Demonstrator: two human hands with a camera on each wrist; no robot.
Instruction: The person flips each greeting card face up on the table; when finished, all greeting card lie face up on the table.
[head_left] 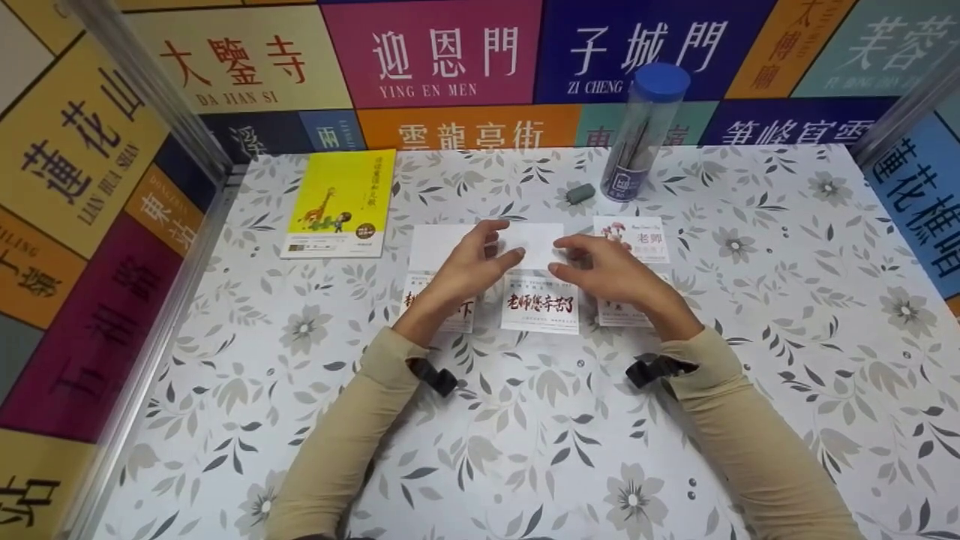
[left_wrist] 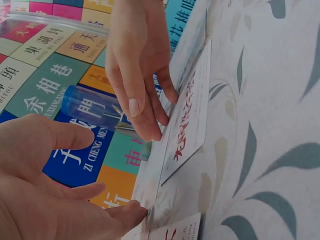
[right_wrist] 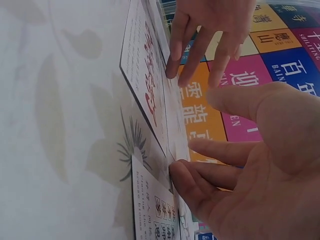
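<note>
Several small cards lie on a floral tablecloth [head_left: 525, 420]. A card with red brush writing [head_left: 540, 306] sits between my two hands, and a blank white card [head_left: 439, 244] lies just behind it. My left hand [head_left: 499, 244] has its fingers straight, their tips touching the white card [left_wrist: 150, 192]. My right hand [head_left: 566, 256] is also flat-fingered, its tips resting at the far edge of the red-lettered card [left_wrist: 192, 115]. In the right wrist view my right fingertips [right_wrist: 177, 172] press down beside that card [right_wrist: 142, 65]. Neither hand holds anything.
Another printed card [head_left: 637, 238] lies right of my hands, and more are partly hidden under my wrists. A yellow book [head_left: 341, 202] is at the back left. A blue-capped clear tube [head_left: 645, 131] and a grey eraser [head_left: 580, 193] stand at the back. Lettered walls enclose three sides.
</note>
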